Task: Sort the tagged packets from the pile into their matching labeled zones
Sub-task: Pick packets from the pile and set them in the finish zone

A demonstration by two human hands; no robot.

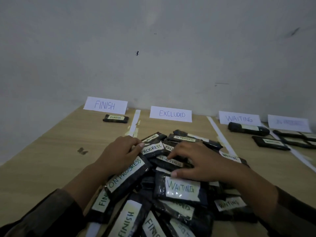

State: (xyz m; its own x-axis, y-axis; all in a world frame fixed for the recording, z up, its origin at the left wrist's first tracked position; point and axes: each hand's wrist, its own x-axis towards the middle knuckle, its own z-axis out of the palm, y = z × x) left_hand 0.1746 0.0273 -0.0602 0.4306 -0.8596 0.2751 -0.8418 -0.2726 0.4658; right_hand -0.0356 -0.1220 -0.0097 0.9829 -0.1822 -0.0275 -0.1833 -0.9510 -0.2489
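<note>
R grip [201, 163] spread, tips on WAITING pkt [171, 161], not clasping | pkt long axis L-R | WAITING sign [239, 118] fwd-right, R nearer | L grip [119, 151] on pile [126, 219], hold unclear

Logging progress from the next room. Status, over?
Left hand on the pile, grip unclear. Right hand spread on a WAITING packet. Nothing lifted, nothing in the way.

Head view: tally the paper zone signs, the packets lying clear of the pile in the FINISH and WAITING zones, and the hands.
Zone signs: 4 (FINISH sign, EXCLUDED sign, WAITING sign, blurred sign)
FINISH-zone packets: 1 (FINISH packet)
WAITING-zone packets: 2 (rear packet, front packet)
Hands: 2 (left hand, right hand, on the pile)
Total: 9
</note>
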